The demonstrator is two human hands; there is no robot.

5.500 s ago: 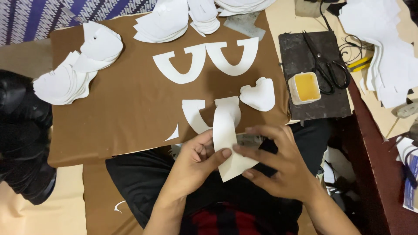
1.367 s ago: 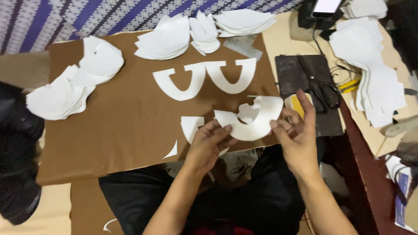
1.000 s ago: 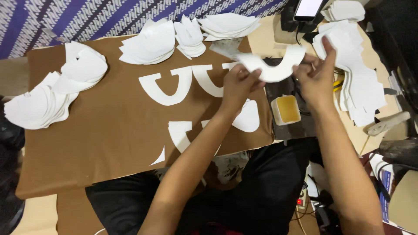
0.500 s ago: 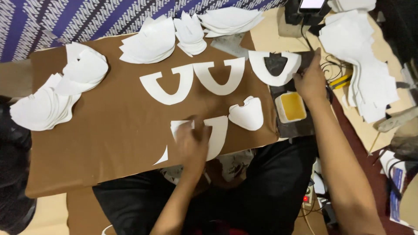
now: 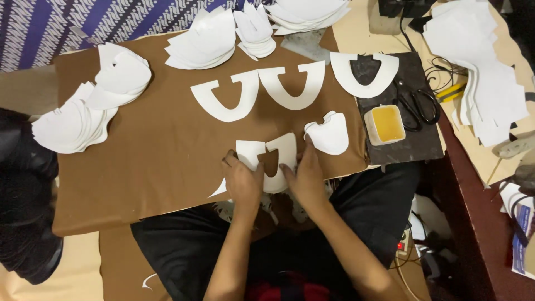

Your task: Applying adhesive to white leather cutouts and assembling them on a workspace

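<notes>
A white U-shaped cut piece (image 5: 285,149) lies at the near edge of the brown board (image 5: 156,167). My left hand (image 5: 243,183) grips its left arm and my right hand (image 5: 304,177) grips its right arm and lower part. A small rounded white piece (image 5: 329,135) lies just right of my right hand. Farther up, two more U-shaped pieces (image 5: 223,101) (image 5: 293,85) lie side by side on the board. A third one (image 5: 365,73) rests partly on the dark mat (image 5: 409,147).
Stacks of white cut pieces sit at the left (image 5: 72,120), along the top (image 5: 203,39) and at the right (image 5: 485,72). A small tray of yellow glue (image 5: 385,124) and black scissors (image 5: 419,105) rest on the dark mat. Cables lie at the right.
My right hand has come back from the U-shaped piece it laid on the dark mat. It has joined my left hand on the near white piece.
</notes>
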